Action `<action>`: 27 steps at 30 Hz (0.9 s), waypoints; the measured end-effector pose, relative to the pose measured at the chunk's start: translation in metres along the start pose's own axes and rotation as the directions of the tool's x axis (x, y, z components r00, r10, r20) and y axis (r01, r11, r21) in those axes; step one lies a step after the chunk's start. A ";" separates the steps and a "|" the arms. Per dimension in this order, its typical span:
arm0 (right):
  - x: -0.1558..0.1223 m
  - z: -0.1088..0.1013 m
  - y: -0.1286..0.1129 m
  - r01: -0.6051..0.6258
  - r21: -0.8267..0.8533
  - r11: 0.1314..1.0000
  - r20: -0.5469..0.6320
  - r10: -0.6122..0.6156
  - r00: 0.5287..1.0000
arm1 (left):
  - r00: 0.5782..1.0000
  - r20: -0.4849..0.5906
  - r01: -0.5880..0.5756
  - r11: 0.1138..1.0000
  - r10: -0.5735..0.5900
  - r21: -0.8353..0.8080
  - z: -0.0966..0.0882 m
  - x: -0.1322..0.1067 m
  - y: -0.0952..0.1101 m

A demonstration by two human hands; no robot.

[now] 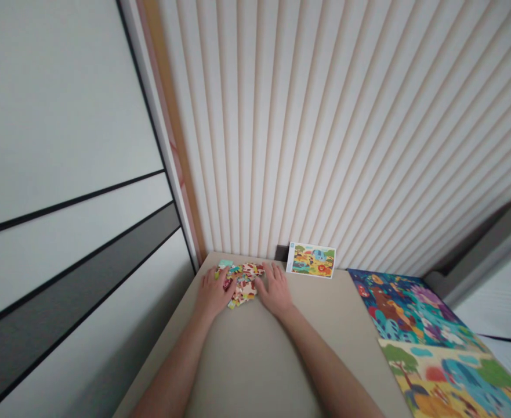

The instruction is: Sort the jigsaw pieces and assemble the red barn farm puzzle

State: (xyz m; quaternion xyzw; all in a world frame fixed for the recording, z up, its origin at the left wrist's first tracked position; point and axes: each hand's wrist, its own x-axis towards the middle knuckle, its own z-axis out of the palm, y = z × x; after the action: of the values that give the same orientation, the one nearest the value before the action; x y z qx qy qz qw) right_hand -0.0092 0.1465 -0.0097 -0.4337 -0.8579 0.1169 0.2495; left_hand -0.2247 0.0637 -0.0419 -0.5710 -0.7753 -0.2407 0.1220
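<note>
A heap of colourful jigsaw pieces (243,280) lies at the far edge of a beige table (246,360). My left hand (214,292) rests flat on the table at the heap's left side, fingers spread and touching the pieces. My right hand (276,290) lies flat at the heap's right side, fingers stretched out against the pieces. Neither hand grips anything.
A small reference picture card (311,259) leans against the ribbed wall behind the table. A large colourful puzzle picture (429,337) covers the table's right side. A white cabinet with dark bands stands to the left.
</note>
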 end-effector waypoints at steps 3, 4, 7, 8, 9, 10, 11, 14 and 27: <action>0.014 0.016 -0.006 0.008 -0.002 1.000 0.050 -0.008 0.999 | 0.998 0.003 -0.059 0.995 0.059 -0.075 -0.004 0.000 0.001; 0.015 0.018 -0.007 0.033 -0.012 0.999 0.072 -0.032 0.997 | 0.997 0.000 -0.071 0.993 0.072 -0.093 -0.004 0.000 0.001; 0.012 0.019 -0.005 0.119 -0.029 0.992 0.115 -0.115 0.987 | 0.996 -0.007 -0.085 0.988 0.085 -0.130 -0.005 0.000 0.001; 0.011 0.018 -0.004 0.136 -0.026 0.990 0.121 -0.132 0.984 | 0.996 -0.005 -0.088 0.986 0.088 -0.144 -0.005 0.000 0.001; 0.009 0.017 -0.003 0.146 -0.021 0.989 0.124 -0.142 0.982 | 0.996 -0.003 -0.091 0.983 0.092 -0.159 -0.005 0.000 0.001; 0.007 0.015 -0.002 0.152 -0.013 0.988 0.129 -0.149 0.981 | 0.995 -0.001 -0.096 0.980 0.098 -0.174 -0.005 0.000 0.002; 0.005 0.014 -0.002 0.157 -0.005 0.988 0.132 -0.155 0.979 | 0.994 0.000 -0.105 0.977 0.107 -0.187 -0.005 -0.001 0.003; -0.005 0.006 0.001 0.189 0.031 0.982 0.132 -0.191 0.973 | 0.987 0.011 -0.155 0.966 0.161 -0.209 -0.008 -0.003 0.009; -0.101 -0.051 0.023 0.148 0.107 0.983 0.113 -0.160 0.981 | 0.937 0.106 -0.294 0.916 0.332 -0.273 -0.034 -0.049 0.079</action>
State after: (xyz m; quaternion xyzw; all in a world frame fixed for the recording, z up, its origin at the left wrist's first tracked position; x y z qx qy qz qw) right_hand 0.0842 0.0788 -0.0089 -0.3453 -0.8957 0.1653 0.2262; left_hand -0.1379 0.0242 -0.0173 -0.7153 -0.6435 -0.2712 0.0265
